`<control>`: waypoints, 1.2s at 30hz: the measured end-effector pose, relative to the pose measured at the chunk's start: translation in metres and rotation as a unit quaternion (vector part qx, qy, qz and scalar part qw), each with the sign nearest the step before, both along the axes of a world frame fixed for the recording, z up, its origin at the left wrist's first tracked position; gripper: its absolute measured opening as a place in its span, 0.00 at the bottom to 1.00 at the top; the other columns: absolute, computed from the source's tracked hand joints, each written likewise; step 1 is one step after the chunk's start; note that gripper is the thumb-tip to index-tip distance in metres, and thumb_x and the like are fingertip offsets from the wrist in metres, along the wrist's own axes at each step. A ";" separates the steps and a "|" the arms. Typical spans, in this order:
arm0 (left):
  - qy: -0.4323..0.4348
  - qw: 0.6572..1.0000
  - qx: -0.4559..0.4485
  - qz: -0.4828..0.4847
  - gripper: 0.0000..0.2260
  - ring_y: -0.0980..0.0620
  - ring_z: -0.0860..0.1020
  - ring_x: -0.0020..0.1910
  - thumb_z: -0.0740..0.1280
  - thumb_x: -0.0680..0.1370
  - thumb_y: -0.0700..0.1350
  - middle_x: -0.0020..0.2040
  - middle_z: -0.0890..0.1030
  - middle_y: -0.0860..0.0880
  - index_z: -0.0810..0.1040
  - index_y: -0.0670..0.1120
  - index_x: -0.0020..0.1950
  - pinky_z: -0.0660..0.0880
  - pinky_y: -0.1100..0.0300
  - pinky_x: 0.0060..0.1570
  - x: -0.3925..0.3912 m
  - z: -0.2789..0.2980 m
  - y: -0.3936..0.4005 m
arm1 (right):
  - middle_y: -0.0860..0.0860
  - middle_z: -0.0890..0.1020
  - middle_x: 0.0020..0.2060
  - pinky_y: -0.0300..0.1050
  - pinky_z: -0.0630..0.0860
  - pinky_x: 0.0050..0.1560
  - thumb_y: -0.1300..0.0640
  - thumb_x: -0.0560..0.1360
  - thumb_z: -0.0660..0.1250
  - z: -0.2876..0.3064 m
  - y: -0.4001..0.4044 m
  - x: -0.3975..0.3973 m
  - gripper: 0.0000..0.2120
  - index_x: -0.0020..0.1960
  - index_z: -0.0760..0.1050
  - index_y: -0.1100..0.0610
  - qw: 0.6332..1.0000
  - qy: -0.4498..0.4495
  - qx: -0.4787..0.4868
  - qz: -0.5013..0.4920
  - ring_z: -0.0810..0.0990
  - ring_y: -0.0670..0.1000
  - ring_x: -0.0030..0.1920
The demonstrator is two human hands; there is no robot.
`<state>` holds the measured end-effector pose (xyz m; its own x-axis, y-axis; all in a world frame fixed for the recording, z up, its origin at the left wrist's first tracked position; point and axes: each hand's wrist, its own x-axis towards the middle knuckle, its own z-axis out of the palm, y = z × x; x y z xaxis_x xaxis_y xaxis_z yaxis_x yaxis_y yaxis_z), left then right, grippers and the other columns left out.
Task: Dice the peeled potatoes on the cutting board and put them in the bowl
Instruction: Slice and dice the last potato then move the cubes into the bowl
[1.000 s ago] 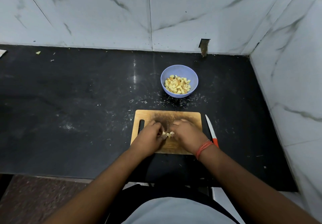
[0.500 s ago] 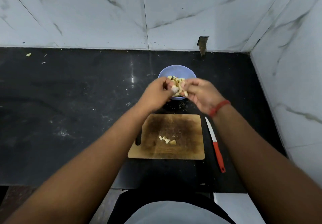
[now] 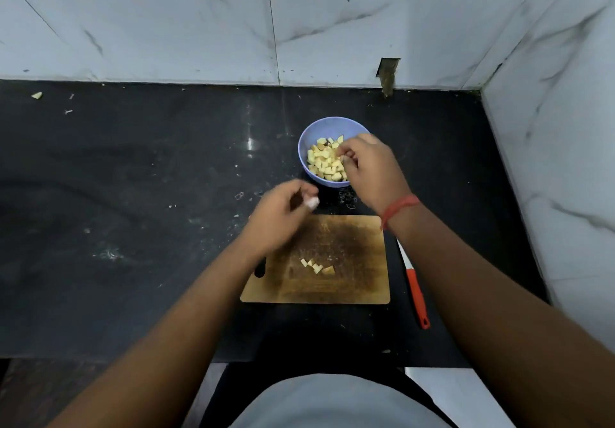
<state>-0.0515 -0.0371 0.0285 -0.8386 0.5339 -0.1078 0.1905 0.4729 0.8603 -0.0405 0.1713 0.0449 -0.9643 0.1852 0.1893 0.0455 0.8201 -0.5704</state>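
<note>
- Right hand (image 3: 369,170) is hovering over the bowl (image 3: 307,138), fingers loosely curled, probably dropping dice; any grip is unclear.
- Left hand (image 3: 279,218), blurred at seven o'clock from it; finger state unreadable.
- Last potato pieces (image 3: 317,266) are waiting on the cutting board (image 3: 352,261).

Both arms reached forward; the right hand (image 3: 369,168) hung loosely curled, the left hand (image 3: 283,214) lower, blurred.

Dim, cool indoor light is filling the scene, leaving the black counter (image 3: 133,228) murky. A small white glare spot is shining on it left of the bowl (image 3: 307,135), hinting at a lamp overhead. The left hand (image 3: 283,214) is smearing with motion blur. Wide-angle distortion is bending the marble wall (image 3: 549,128) along the right edge, and the forearms at the bottom are looking soft.
</note>
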 end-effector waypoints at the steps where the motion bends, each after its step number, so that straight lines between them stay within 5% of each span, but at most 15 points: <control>1: 0.011 1.000 -0.024 -0.015 0.06 0.61 0.78 0.49 0.70 0.80 0.46 0.50 0.80 0.58 0.80 0.50 0.57 0.74 0.63 0.50 0.013 -0.007 -0.009 | 0.50 0.77 0.47 0.47 0.75 0.49 0.64 0.75 0.64 -0.001 -0.007 0.015 0.07 0.49 0.79 0.57 0.999 0.011 -0.001 0.035 0.77 0.51 0.47; 5: 0.080 0.985 -0.101 -0.115 0.09 0.57 0.73 0.53 0.72 0.78 0.47 0.53 0.74 0.56 0.79 0.48 0.57 0.70 0.61 0.51 0.052 -0.036 -0.031 | 0.47 0.76 0.50 0.44 0.72 0.54 0.57 0.77 0.65 -0.028 -0.031 0.073 0.07 0.54 0.78 0.54 0.980 -0.086 0.011 0.177 0.74 0.47 0.52; 10: 0.169 0.955 -0.175 -0.170 0.16 0.48 0.72 0.56 0.71 0.77 0.51 0.55 0.73 0.49 0.77 0.46 0.61 0.73 0.51 0.56 0.067 -0.055 -0.037 | 0.45 0.75 0.54 0.45 0.70 0.61 0.54 0.76 0.67 -0.056 -0.044 0.110 0.11 0.58 0.77 0.52 0.972 -0.155 -0.016 0.173 0.71 0.47 0.58; 15: 0.193 0.950 -0.176 -0.172 0.11 0.47 0.73 0.53 0.71 0.78 0.47 0.54 0.73 0.47 0.78 0.43 0.57 0.75 0.49 0.51 0.066 -0.058 -0.034 | 0.46 0.74 0.54 0.42 0.70 0.58 0.52 0.72 0.72 -0.064 -0.056 0.123 0.17 0.59 0.75 0.53 0.975 -0.146 0.022 0.164 0.70 0.49 0.56; 22: 0.207 0.949 -0.168 -0.168 0.06 0.45 0.74 0.48 0.69 0.75 0.37 0.49 0.74 0.46 0.79 0.42 0.51 0.77 0.45 0.42 0.064 -0.066 -0.039 | 0.49 0.75 0.49 0.43 0.71 0.51 0.56 0.71 0.72 -0.074 -0.080 0.132 0.11 0.53 0.79 0.55 0.991 -0.096 0.020 0.086 0.71 0.51 0.50; 27: 0.241 0.941 -0.158 -0.178 0.04 0.45 0.75 0.44 0.71 0.75 0.36 0.46 0.75 0.45 0.78 0.41 0.47 0.76 0.49 0.39 0.069 -0.060 -0.040 | 0.48 0.75 0.43 0.47 0.74 0.43 0.58 0.74 0.68 -0.073 -0.079 0.126 0.02 0.46 0.76 0.53 0.983 -0.066 0.094 0.146 0.71 0.51 0.44; 36: 0.269 0.940 -0.137 -0.162 0.04 0.46 0.76 0.42 0.71 0.78 0.40 0.45 0.76 0.45 0.77 0.42 0.46 0.76 0.51 0.39 0.069 -0.060 -0.040 | 0.49 0.74 0.40 0.49 0.75 0.40 0.59 0.74 0.66 -0.074 -0.074 0.118 0.05 0.45 0.71 0.52 0.968 -0.065 0.146 0.193 0.71 0.52 0.41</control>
